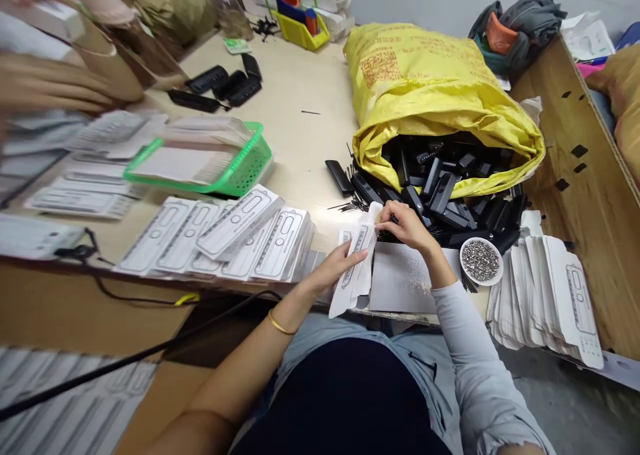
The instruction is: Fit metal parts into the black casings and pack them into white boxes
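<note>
In the head view, the left hand [333, 268] grips a white carton [356, 261] between thumb and curled fingers; the right hand [404, 225] pinches its upper end, nearly closed. The carton is tilted above the table edge, beside a grey sheet [403, 278], with black parts [445, 191] spilling from a yellow sack [425, 75] beyond.

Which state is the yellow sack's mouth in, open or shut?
Open: the yellow sack has its rim spread, with black plastic parts visible inside.
</note>
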